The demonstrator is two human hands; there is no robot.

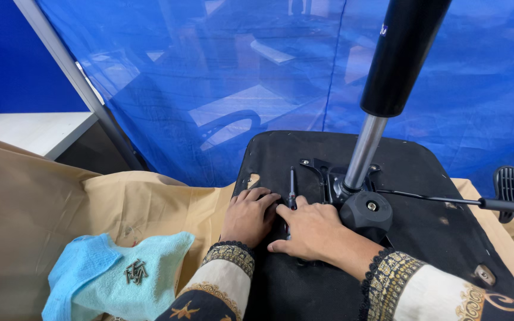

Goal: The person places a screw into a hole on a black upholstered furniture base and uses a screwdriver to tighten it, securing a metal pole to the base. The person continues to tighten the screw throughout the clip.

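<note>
Looking down at the centre of the frame, we see our left hand resting flat, fingers together, on the black chair seat underside. Our right hand, just beside it, has its fingers curled round a slim screwdriver standing upright. Screws lie on a blue towel at lower left.

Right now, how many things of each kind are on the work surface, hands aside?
Chair seat base: 1
Gas lift cylinder: 1
Lever: 1
Screwdriver: 1
Blue towel: 1
Pile of screws: 1
Total: 6
</note>
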